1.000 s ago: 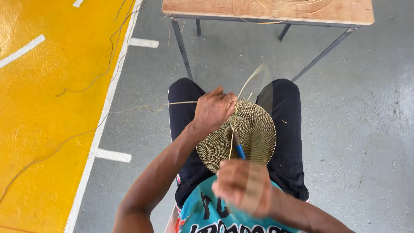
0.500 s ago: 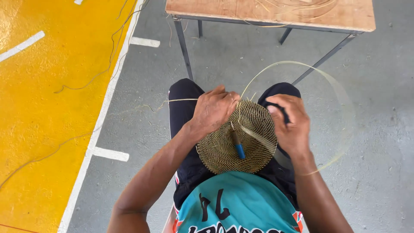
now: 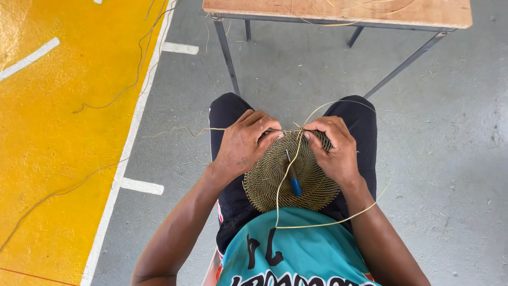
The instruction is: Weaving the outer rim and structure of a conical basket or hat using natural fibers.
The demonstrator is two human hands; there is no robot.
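A round woven disc (image 3: 275, 177) of tan fibre rests on my lap, over black shorts. My left hand (image 3: 244, 144) grips its far left rim, fingers curled over the edge. My right hand (image 3: 333, 148) pinches the far right rim, where a pale fibre strand (image 3: 323, 222) leads off. That strand loops out past my right knee and curves back across my teal shirt. A blue-handled tool (image 3: 293, 182) lies on the disc between my hands.
A wooden table (image 3: 338, 11) on grey metal legs stands just beyond my knees, with loose strands on top. Long fibre strands (image 3: 114, 98) trail over the grey floor and the yellow painted area to the left.
My right hand swung from near my chest out to the right, then came in to the disc's far rim. The strand's wide loop has tightened. My left hand stayed on the rim.
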